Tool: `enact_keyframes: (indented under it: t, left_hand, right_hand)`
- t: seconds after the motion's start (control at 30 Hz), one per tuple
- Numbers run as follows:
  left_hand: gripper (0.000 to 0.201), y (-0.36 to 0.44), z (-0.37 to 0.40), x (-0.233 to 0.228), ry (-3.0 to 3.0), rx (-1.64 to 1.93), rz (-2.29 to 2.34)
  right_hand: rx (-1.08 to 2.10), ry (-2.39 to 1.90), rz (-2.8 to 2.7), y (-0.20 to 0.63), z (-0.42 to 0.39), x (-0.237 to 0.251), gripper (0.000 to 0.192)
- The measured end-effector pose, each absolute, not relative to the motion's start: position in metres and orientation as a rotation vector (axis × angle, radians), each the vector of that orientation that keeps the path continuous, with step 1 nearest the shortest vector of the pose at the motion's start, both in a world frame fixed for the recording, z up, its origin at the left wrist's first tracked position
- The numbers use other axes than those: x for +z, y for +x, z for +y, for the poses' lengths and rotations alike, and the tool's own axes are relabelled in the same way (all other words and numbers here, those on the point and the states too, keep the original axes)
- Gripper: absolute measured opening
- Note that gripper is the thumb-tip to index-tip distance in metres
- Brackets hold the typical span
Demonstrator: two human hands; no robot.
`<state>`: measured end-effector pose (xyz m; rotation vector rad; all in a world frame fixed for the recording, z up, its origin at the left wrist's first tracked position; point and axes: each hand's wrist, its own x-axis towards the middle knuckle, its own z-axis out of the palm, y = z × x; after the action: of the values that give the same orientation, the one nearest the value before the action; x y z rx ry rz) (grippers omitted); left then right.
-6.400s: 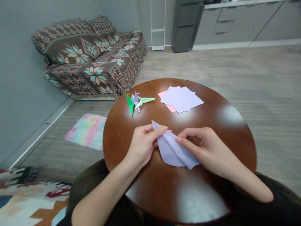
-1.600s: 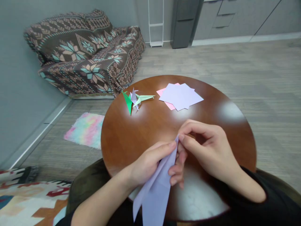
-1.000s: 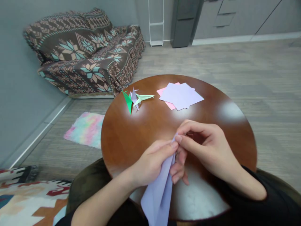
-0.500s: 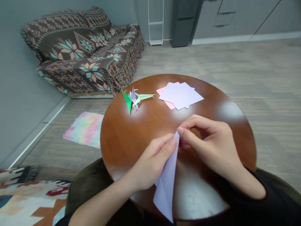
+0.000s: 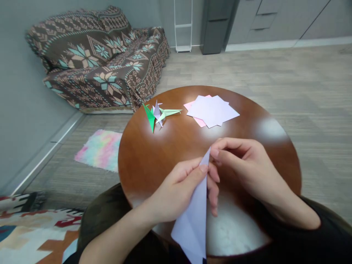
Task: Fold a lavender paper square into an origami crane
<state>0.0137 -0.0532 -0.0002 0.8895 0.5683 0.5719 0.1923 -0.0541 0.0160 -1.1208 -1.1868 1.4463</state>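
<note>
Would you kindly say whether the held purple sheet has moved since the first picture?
Yes, the purple sheet shifted toward the near edge of the table.

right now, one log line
left hand: gripping folded lavender paper | right hand: at its pointed tip | round brown table: three green/lavender paper cranes, flat lavender paper

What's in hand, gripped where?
Folded lavender paper: the left hand grips it near its narrow upper end; the right hand is at the tip, pinch or touch unclear.

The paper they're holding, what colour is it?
The held paper is light purple, clearest in the head view.
</note>
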Motion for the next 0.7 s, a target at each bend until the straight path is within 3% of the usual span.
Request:
enact_keyframes:
  t: [0.7]
  left_hand:
    - [0.04, 0.0146, -0.048, -0.0082, 0.947, 0.599, 0.511]
  right_hand:
    - [1.715, -0.976, -0.932, 0.1839, -0.0551, 0.011, 0.026]
